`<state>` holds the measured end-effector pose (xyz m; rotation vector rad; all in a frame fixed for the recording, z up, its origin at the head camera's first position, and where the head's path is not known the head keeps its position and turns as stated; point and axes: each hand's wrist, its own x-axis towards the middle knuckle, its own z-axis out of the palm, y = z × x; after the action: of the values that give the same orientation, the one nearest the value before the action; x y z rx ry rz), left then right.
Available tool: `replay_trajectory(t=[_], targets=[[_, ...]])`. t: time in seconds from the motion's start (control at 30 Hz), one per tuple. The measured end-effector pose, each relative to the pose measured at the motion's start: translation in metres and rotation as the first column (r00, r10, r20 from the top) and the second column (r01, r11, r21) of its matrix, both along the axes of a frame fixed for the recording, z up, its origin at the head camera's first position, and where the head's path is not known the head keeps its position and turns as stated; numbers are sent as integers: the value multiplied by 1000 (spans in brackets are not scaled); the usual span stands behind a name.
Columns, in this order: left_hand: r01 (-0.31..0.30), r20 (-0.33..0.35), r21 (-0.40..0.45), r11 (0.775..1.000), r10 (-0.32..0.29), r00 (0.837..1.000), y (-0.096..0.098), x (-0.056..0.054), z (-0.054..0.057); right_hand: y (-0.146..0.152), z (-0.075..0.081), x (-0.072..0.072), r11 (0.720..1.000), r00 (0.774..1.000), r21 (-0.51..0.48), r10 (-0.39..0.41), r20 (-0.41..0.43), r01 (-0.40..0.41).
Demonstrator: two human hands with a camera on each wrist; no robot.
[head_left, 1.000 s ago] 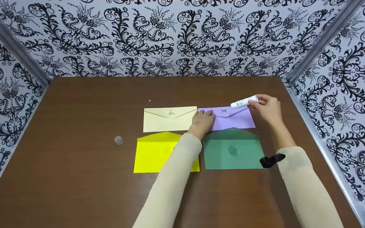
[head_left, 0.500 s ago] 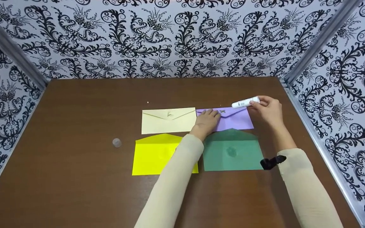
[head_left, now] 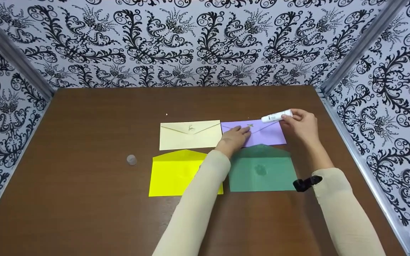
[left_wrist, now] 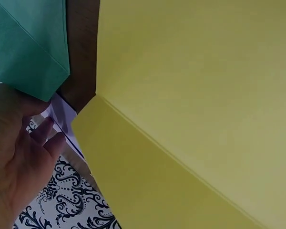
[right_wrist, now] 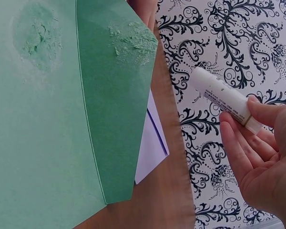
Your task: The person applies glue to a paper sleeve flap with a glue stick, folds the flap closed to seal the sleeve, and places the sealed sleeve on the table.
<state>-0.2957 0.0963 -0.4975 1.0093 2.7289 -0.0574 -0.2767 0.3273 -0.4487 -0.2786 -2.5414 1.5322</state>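
Note:
My left hand (head_left: 233, 140) lies on the lilac envelope (head_left: 269, 137), fingers spread near the small ornament on its folded-down flap. In my right hand (head_left: 305, 127) a white glue stick (head_left: 275, 116) is pinched between thumb and fingers, above the lilac envelope's far right corner; the right wrist view shows small print on the glue stick (right_wrist: 224, 95). Nearer me is a green envelope (head_left: 262, 183) with its flap unfolded. Rough, whitish patches mark its body and flap tip in the right wrist view. Left of it, a yellow envelope (head_left: 171, 177), also unfolded, is partly hidden by my left sleeve.
A cream envelope (head_left: 176, 140), flap folded down with a small ornament, lies left of the lilac one. A small translucent round piece (head_left: 131, 160) sits farther left on the brown table (head_left: 84, 199). Patterned walls (head_left: 169, 46) enclose the back and sides.
My left hand has slid right across the lilac envelope, toward its ornament. The right hand keeps hold of the glue stick in nearly the same place.

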Motion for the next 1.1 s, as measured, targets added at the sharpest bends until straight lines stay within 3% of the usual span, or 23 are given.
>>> replay_trajectory(t=[0.23,0.57,0.7,0.8,1.1], targets=[[-8,69,-4,1000,9,998,-1,-2,3,-3,-1,2,997,1000,-81,-5,1,5],[13,13,-32,999,-12,1000,4,-5,-2,-2,-5,3,994,1000,-107,-11,17,13],[28,-23,-48,998,-29,999,5,-4,1,-2,-7,2,990,1000,-140,-3,15,5],[27,-14,-43,999,-27,1000,5,-3,4,-1,-7,1,985,1000,-171,8,2,-7],[34,42,-5,999,-34,999,5,-6,5,3,-9,1,994,999,-102,-32,-6,31]])
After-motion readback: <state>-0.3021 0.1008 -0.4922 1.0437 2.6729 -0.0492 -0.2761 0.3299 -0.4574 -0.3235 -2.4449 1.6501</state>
